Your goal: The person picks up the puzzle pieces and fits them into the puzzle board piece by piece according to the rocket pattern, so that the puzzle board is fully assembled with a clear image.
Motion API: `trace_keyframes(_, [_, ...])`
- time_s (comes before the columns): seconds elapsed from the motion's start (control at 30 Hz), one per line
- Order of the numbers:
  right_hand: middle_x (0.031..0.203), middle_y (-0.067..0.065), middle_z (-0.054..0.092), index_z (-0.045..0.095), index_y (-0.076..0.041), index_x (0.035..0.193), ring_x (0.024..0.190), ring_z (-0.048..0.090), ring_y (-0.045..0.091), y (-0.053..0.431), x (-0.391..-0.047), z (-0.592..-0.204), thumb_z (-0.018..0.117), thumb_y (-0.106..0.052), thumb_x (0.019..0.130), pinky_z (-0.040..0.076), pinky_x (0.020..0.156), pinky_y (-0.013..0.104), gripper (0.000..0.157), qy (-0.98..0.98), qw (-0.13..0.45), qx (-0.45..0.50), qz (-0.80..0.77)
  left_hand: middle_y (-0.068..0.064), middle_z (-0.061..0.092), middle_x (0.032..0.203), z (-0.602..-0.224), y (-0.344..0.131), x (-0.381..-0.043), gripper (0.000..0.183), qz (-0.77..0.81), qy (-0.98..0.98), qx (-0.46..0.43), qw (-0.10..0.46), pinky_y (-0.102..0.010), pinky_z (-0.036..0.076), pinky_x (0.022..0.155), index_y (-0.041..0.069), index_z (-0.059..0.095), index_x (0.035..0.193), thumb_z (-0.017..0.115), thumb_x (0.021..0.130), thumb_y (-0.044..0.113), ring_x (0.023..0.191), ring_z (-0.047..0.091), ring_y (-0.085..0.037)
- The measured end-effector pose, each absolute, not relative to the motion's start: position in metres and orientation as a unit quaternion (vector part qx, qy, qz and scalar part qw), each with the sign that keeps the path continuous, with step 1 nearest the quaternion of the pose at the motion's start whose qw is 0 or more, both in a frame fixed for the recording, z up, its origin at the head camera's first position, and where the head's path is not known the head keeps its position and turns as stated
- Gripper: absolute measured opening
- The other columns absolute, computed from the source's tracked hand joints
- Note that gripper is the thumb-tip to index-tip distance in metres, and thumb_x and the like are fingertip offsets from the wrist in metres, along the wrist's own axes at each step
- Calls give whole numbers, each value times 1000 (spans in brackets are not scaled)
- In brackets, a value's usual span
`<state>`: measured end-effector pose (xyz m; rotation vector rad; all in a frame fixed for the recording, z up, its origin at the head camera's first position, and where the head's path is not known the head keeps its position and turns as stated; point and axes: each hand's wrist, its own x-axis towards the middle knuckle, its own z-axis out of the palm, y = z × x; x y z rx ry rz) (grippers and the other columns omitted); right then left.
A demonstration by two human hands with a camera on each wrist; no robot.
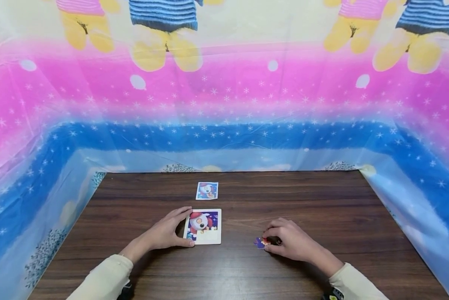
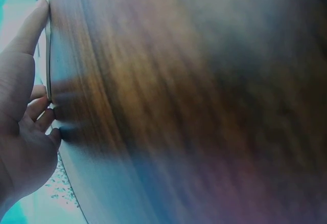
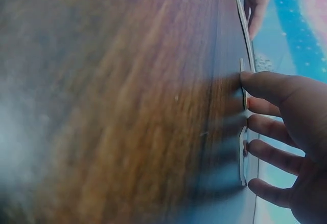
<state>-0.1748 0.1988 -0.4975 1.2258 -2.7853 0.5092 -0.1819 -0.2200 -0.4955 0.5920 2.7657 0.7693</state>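
Note:
A square jigsaw puzzle board (image 1: 208, 238) with a white frame lies on the table, part of its cartoon picture filled in and its lower right pale and bare. My left hand (image 1: 165, 230) grips its left side, thumb at the lower left corner and fingers at the upper left corner. Further right, my right hand (image 1: 292, 240) pinches a purple puzzle piece (image 1: 259, 243) between thumb and fingers, low over the table. In the right wrist view another thin piece (image 3: 242, 160) appears edge-on under the other fingers; its picture is hidden.
Behind the board lies a small picture card (image 1: 207, 191) with a similar cartoon. The dark wooden table (image 1: 303, 196) is enclosed at the back and sides by a printed cloth (image 1: 224, 137).

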Motion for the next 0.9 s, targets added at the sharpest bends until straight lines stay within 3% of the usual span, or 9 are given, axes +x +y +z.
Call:
trace_keyframes(0.27, [100, -11, 72, 79, -21, 110, 91, 64, 6, 196, -180, -495, 76, -36, 94, 56, 77, 37, 22, -901, 28, 398, 168, -11, 30, 166, -495, -221, -180, 108, 266, 936, 202, 107, -59, 35, 113, 7, 36, 159, 82, 78, 61, 151, 29, -35])
trace_keyframes(0.53, [109, -6, 74, 79, -20, 115, 99, 68, 10, 181, -185, -490, 70, -45, 97, 58, 81, 37, 33, -906, 30, 378, 186, -13, 30, 166, -494, -221, -181, 108, 268, 936, 202, 108, -59, 35, 113, 8, 35, 160, 82, 79, 61, 151, 28, -36])
trace_keyframes(0.9, [106, -7, 76, 80, -19, 109, 98, 67, 6, 148, -194, -487, 75, -40, 94, 58, 82, 33, 27, -896, 67, 386, 211, -13, 30, 166, -493, -221, -180, 106, 270, 935, 204, 108, -59, 35, 113, 8, 35, 160, 83, 79, 58, 151, 28, -36])
